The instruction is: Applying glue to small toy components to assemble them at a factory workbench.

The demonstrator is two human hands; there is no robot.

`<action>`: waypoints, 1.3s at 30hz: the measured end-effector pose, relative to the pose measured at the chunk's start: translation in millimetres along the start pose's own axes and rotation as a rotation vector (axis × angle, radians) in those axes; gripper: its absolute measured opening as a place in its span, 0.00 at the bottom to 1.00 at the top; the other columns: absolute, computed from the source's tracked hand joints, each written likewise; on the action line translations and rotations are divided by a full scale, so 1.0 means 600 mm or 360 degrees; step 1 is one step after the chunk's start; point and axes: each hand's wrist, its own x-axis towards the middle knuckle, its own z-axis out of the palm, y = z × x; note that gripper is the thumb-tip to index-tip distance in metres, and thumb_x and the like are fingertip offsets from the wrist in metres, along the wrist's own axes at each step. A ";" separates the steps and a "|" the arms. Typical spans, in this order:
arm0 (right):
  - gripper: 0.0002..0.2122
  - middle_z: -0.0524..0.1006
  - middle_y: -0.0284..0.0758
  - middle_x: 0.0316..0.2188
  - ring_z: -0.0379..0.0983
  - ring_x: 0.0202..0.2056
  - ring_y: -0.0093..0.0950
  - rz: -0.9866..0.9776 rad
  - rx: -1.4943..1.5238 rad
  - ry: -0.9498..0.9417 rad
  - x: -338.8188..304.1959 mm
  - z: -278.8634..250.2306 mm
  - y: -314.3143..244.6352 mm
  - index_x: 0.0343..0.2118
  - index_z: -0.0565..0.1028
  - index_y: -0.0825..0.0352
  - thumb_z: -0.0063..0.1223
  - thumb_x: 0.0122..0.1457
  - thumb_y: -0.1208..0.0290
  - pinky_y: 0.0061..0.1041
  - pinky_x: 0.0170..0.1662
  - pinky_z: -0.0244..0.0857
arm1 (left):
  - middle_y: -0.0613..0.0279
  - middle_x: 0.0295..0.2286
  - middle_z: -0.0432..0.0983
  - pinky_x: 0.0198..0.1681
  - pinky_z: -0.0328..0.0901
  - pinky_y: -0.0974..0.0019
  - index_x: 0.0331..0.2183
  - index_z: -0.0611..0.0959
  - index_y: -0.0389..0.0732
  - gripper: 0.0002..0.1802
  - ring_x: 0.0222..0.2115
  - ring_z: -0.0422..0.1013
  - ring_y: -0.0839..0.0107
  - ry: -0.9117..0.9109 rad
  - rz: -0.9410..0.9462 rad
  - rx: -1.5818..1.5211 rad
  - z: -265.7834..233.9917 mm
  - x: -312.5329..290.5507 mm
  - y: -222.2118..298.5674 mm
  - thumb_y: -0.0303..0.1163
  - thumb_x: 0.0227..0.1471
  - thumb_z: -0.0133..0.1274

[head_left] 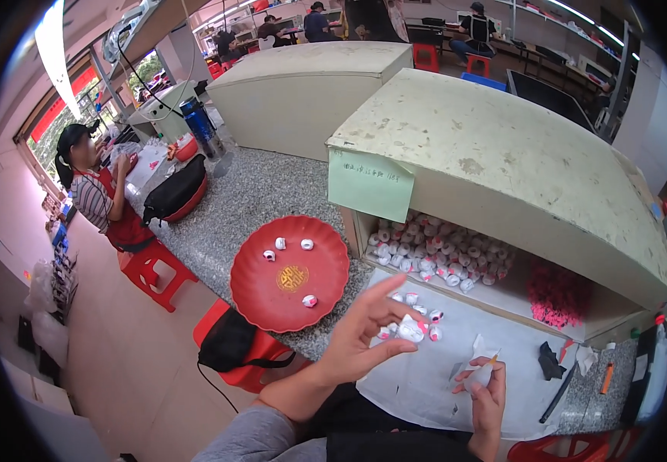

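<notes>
Above the near edge of the worktop, my left hand point(368, 331) pinches a small white figure with pink parts point(412, 329) between thumb and fingers, its index finger raised. Behind it, several similar small white-and-pink pieces point(435, 334) lie on a white sheet point(426, 385). To the right, my right hand point(487, 389) is closed round a whitish, partly translucent object with an orange-yellow tip point(479, 373); its kind is unclear. A crumpled white tissue point(485, 348) shows just above those fingers. Left of my hands, a red scalloped tray point(252, 296) holds several of the white pieces.
A beige box-like shelf point(487, 146) holds many white pieces point(441, 250) and a pink heap point(556, 296). A black cloth scrap point(550, 360) and an orange stick point(606, 379) lie right. A black bag rests on a red stool point(260, 369). A co-worker point(95, 185) stands far left.
</notes>
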 end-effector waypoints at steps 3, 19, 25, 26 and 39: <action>0.15 0.60 0.37 0.35 0.64 0.31 0.30 0.0002 -0.0026 0.0060 -0.001 0.010 -0.007 0.36 0.59 0.67 0.42 0.42 0.75 0.25 0.28 0.64 | 0.50 0.30 0.67 0.40 0.59 0.66 0.43 0.57 0.36 0.30 0.37 0.64 0.63 0.0041 0.0315 0.0070 0.007 0.048 0.041 0.17 0.35 0.49; 0.17 0.59 0.33 0.27 0.58 0.27 0.18 -0.0746 0.0510 0.0589 0.045 0.054 -0.065 0.28 0.57 0.65 0.54 0.35 0.78 0.14 0.32 0.58 | 0.55 0.35 0.66 0.40 0.57 0.70 0.37 0.69 0.33 0.18 0.39 0.61 0.72 0.0155 -0.0418 -0.0445 0.033 -0.004 -0.138 0.24 0.39 0.49; 0.17 0.58 0.32 0.26 0.57 0.27 0.20 -0.1102 0.0173 0.0477 0.042 0.059 -0.052 0.30 0.58 0.66 0.54 0.40 0.72 0.14 0.31 0.56 | 0.55 0.35 0.65 0.39 0.56 0.73 0.39 0.64 0.35 0.21 0.38 0.61 0.73 0.0146 -0.0429 -0.0493 0.042 -0.013 -0.140 0.23 0.39 0.48; 0.17 0.58 0.32 0.25 0.56 0.24 0.19 -0.1205 -0.0010 0.0488 0.041 0.066 -0.052 0.29 0.58 0.65 0.55 0.39 0.69 0.13 0.27 0.53 | 0.54 0.35 0.65 0.39 0.56 0.73 0.39 0.64 0.35 0.21 0.38 0.61 0.73 0.0099 -0.0437 -0.0464 0.041 -0.014 -0.140 0.22 0.39 0.48; 0.22 0.62 0.33 0.26 0.62 0.19 0.22 -0.1471 -0.0502 0.0180 0.018 0.058 -0.054 0.28 0.59 0.64 0.62 0.31 0.73 0.17 0.21 0.61 | 0.53 0.35 0.64 0.41 0.58 0.67 0.36 0.65 0.35 0.19 0.39 0.60 0.69 0.0119 -0.0429 -0.0564 0.055 -0.018 -0.138 0.21 0.38 0.49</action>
